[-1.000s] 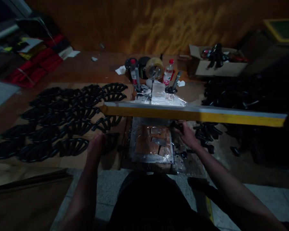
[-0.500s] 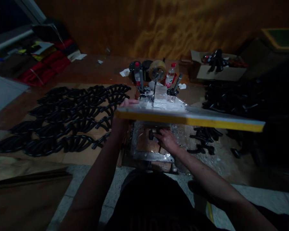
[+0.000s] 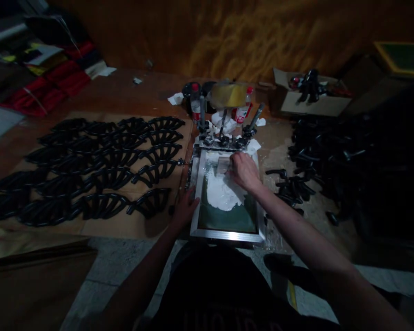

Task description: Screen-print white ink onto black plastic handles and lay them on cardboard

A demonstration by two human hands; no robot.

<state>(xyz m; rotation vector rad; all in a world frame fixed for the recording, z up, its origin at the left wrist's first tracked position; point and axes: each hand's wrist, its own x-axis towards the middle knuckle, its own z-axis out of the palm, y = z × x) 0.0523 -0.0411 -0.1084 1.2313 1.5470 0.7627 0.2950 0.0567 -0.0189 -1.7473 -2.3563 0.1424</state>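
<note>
A screen printing frame (image 3: 227,235) with a metal rim and green mesh lies flat in front of me. White ink (image 3: 224,193) covers the upper middle of the mesh. My right hand (image 3: 244,171) is closed around a squeegee (image 3: 223,165) at the far end of the ink; its fingers partly cover the tool. At the left rim, my left hand (image 3: 185,208) grips the frame's edge, with its thumb side against the metal. Hinge clamps (image 3: 224,141) stand at the frame's far end. Whatever lies beneath the frame is hidden.
Rows of black curved handles (image 3: 106,204) cover cardboard on the left. More black pieces (image 3: 293,188) lie loose at right, beside a dark heap (image 3: 324,147). Bottles (image 3: 195,103), a tape roll (image 3: 229,95) and an open carton (image 3: 313,103) stand behind.
The frame has swung down from its raised tilt to lie flat. My right hand has left a black piece beneath it and now holds the squeegee. My left hand came down with the rim.
</note>
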